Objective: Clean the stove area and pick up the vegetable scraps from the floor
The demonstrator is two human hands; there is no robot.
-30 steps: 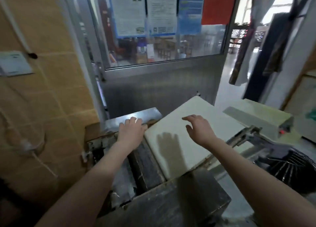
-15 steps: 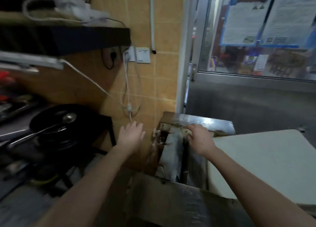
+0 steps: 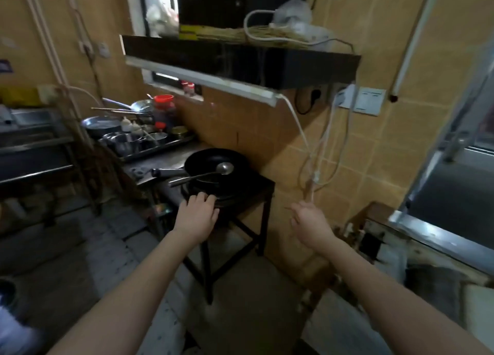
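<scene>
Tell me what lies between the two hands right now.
In the head view, the front right corner of the black stove stand and tiled wall lie between the left hand and right hand. Neither hand holds anything.

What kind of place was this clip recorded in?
Most likely a small working kitchen, perhaps a commercial one. A black wok with a metal ladle sits on a burner stand under a range hood, and a tray of steel seasoning bowls stands beside it against tiled walls.
</scene>
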